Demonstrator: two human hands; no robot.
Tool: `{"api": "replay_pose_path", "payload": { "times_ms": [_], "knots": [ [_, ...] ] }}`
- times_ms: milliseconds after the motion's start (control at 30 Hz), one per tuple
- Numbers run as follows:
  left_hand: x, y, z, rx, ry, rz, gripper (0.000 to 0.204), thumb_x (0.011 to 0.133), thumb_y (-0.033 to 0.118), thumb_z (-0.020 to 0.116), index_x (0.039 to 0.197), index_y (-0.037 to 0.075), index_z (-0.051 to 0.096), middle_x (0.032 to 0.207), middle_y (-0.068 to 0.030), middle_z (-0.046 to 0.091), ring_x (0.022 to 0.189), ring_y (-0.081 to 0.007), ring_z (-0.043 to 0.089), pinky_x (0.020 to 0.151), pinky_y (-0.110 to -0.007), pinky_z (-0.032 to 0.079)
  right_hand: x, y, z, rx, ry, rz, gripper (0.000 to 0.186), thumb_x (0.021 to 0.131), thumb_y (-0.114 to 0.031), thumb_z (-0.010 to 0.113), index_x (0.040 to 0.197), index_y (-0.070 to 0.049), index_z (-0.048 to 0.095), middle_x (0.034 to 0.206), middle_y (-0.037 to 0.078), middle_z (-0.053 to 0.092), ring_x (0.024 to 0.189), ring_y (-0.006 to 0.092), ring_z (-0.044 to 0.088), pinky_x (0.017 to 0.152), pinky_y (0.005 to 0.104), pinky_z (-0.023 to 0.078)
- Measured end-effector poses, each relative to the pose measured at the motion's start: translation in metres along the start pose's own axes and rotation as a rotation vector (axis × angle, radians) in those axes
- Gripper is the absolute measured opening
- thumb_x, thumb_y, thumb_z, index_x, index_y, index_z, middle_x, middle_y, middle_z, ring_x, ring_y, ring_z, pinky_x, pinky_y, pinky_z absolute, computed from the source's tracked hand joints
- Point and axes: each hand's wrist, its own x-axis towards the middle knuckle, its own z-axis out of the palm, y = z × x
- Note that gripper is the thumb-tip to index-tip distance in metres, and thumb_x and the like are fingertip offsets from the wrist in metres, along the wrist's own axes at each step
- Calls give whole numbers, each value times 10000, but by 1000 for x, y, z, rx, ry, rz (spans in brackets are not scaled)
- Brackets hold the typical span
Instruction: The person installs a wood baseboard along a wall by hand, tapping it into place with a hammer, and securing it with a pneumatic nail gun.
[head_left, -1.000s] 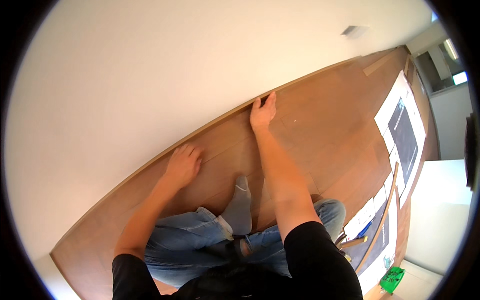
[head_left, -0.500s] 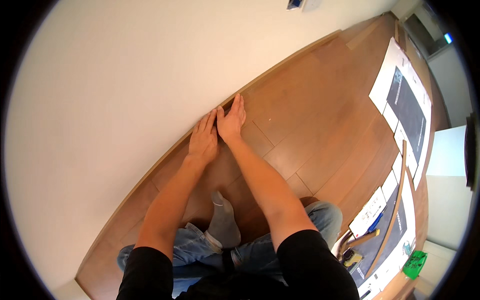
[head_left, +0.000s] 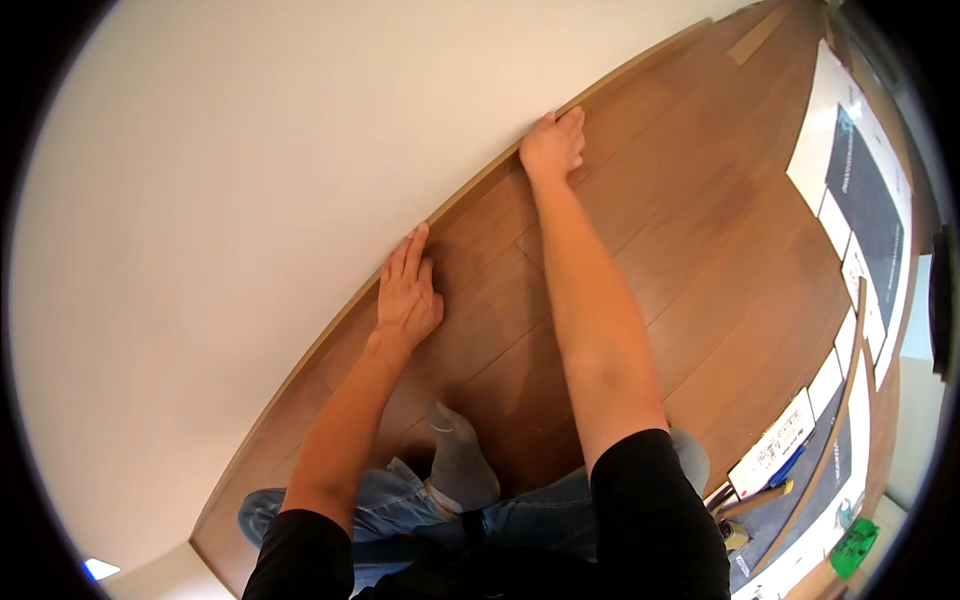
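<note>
Two hands: both are lying flat on the wooden floor (head_left: 700, 230), along the line where it is meeting the white wall (head_left: 250, 180).
Left hand (head_left: 408, 295): it is pressing palm down on the floor, fingers stretched and lying together, holding nothing; the fingertips are reaching the wall edge.
Right hand (head_left: 552, 145): it is resting farther along the same edge, well apart from the left one; the fingers are bent a little and close together, gripping nothing, the tips touching the foot of the wall.
Floor board: the plank (head_left: 480, 230) beside the wall is lying under both sets of fingers, running from one hand to the other.
Arms: both forearms are coming bare from black sleeves at the lower edge.
Legs: the person is sitting in blue jeans (head_left: 400, 505), and a foot in a grey sock (head_left: 460, 465) is pointing toward the left hand's wrist, behind the fingers.
To the right of the fingers: white and dark flat packages (head_left: 860, 170) are lying on the floor, far from both hands.
Lower right: a small green thing (head_left: 852, 547) is lying there; I cannot tell what it is.
</note>
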Motion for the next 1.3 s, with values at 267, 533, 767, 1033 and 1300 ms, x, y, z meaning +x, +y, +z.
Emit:
{"api": "replay_pose_path", "payload": {
  "times_ms": [267, 533, 767, 1033, 1300],
  "knots": [
    [18, 28, -8, 131, -66, -53, 473, 749, 68, 655, 1196, -66, 584, 1592, -220, 304, 1433, -371, 348, 1168, -519, 304, -13, 6, 14, -28, 81, -135, 592, 1073, -228, 369, 1565, 54, 199, 1643, 228, 212, 1467, 378, 281, 1208, 492, 199],
    [118, 50, -20, 172, -127, 197, 495, 863, 87, 575, 1328, -75, 520, 1602, -250, 306, 1463, -359, 338, 1200, -473, 295, -12, 5, 28, -21, 111, -140, 603, 1059, -245, 409, 1568, 23, 226, 1628, 227, 248, 1438, 386, 326, 1188, 496, 238],
    [138, 130, 19, -374, -92, 89, 600, 923, 80, 499, 1491, -60, 364, 1555, -264, 373, 1451, -390, 346, 1237, -419, 261, 44, 87, -29, -331, 379, -171, 409, 973, -277, 501, 1278, -7, 537, 1235, 250, 602, 1169, 430, 577, 1028, 578, 428],
    [93, 65, -7, 216, -110, 77, 309, 791, 45, 620, 1069, -87, 644, 1604, -227, 313, 1477, -364, 318, 1222, -459, 283, -124, 159, -355, -265, -371, -441, 369, 988, -201, 569, 1334, -77, 601, 1422, 186, 541, 1309, 397, 506, 1089, 451, 434],
    [94, 3, 33, -31, 51, 68, 512, 836, 69, 565, 1316, -110, 582, 1561, -246, 381, 1455, -390, 333, 1241, -412, 246, -338, 298, -593, -1339, -401, -141, 357, 851, -82, 574, 1200, -99, 643, 1349, 100, 590, 1310, 314, 489, 1107, 488, 347]
  ]
}}
